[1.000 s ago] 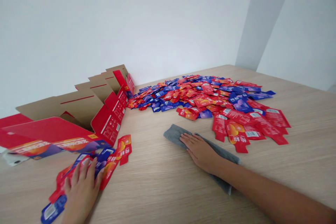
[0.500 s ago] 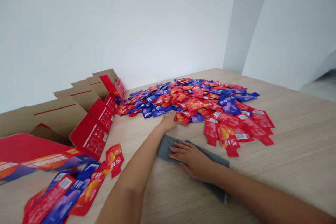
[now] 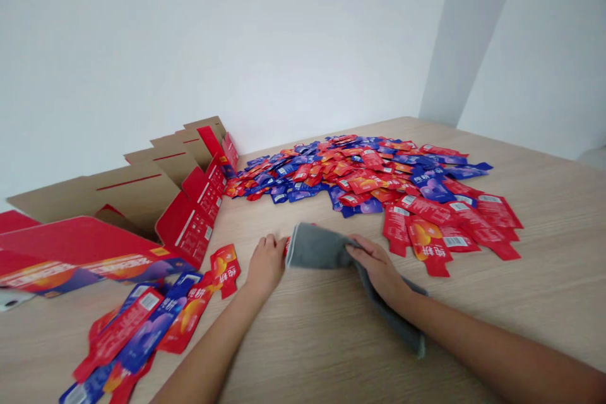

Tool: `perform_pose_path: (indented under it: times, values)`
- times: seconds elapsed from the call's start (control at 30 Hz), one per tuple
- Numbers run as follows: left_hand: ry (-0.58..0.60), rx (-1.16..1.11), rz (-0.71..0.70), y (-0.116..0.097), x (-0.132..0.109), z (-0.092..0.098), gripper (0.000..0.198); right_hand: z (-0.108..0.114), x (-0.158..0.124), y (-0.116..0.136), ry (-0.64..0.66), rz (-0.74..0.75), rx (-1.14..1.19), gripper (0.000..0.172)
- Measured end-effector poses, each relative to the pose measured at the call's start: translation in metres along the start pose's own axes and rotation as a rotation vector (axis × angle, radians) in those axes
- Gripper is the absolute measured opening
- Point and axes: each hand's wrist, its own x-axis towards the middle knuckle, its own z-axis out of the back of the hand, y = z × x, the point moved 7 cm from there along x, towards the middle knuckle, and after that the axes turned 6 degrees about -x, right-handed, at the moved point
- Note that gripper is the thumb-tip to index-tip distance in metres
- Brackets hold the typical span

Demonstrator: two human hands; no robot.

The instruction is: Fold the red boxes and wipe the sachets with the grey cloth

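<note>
My left hand (image 3: pixel 265 265) is closed on a red pouch (image 3: pixel 286 246), of which only a sliver shows behind the cloth. Fingers curled, my right hand (image 3: pixel 380 269) grips a grey-green cloth (image 3: pixel 318 247). The cloth's near-left end is raised in front of the pouch, and its other end trails under my right forearm. Beyond both hands spreads a large pile of red and blue printed pouches (image 3: pixel 360 180). Left of my left hand, a smaller group of red and blue pouches (image 3: pixel 156 328) overlaps on the table.
Open cardboard boxes (image 3: pixel 189 224), red and printed outside, stand in a row along the left, flaps up. A pale wall (image 3: pixel 322 44) rises behind the wooden table (image 3: pixel 473 328). A white object (image 3: pixel 14 298) shows partly at the left edge.
My left hand has drawn back from the pile's near edge with a red pouch. My right hand, flat on the cloth before, now grips it and has lifted one end.
</note>
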Motion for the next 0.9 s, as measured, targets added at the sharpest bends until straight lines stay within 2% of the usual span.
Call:
perform_pose_path:
  times: [0.07, 0.1, 0.17, 0.27, 0.33, 0.4, 0.53, 0.6, 0.67, 0.77, 0.83, 0.9]
  values:
    - [-0.030, 0.004, -0.023, -0.007, -0.020, 0.002, 0.034, 0.012, -0.004, 0.001, -0.174, -0.004, -0.002, 0.035]
    - [-0.031, 0.006, -0.046, -0.014, -0.028, 0.002, 0.036, 0.012, -0.006, 0.005, -0.199, 0.032, -0.035, 0.036]
    - [0.002, 0.008, -0.106, -0.032, -0.041, -0.002, 0.040, -0.004, -0.012, 0.017, -0.085, 0.181, -0.175, 0.039]
    - [0.139, -0.007, -0.188, -0.057, -0.052, -0.010, 0.033, -0.048, -0.029, 0.030, 0.299, 0.434, -0.482, 0.048]
    - [0.201, -0.036, -0.224, -0.067, -0.055, -0.012, 0.029, -0.064, -0.036, 0.026, 0.442, 0.482, -0.642, 0.053]
    - [0.214, -0.063, -0.229, -0.068, -0.054, -0.009, 0.030, -0.065, -0.032, 0.017, 0.458, 0.453, -0.723, 0.053]
    - [0.200, -0.171, -0.152, -0.056, -0.053, -0.006, 0.044, -0.042, -0.011, -0.007, 0.360, 0.325, -0.738, 0.050]
    - [0.160, -0.372, -0.081, -0.046, -0.055, -0.004, 0.039, -0.026, 0.001, -0.018, 0.289, 0.255, -0.646, 0.046]
    - [0.160, -0.712, 0.060, -0.033, -0.059, -0.009, 0.029, -0.010, 0.011, -0.026, 0.201, 0.161, -0.482, 0.042]
    - [0.313, -1.327, 0.335, -0.027, -0.069, -0.030, 0.043, 0.010, 0.016, -0.032, 0.008, 0.009, -0.254, 0.040]
    - [0.432, -1.624, 0.429, -0.034, -0.074, -0.038, 0.042, 0.010, 0.010, -0.024, -0.071, 0.015, -0.215, 0.043]
    - [0.499, -1.746, 0.453, -0.040, -0.076, -0.040, 0.039, -0.010, -0.003, -0.004, 0.022, 0.162, -0.270, 0.045]
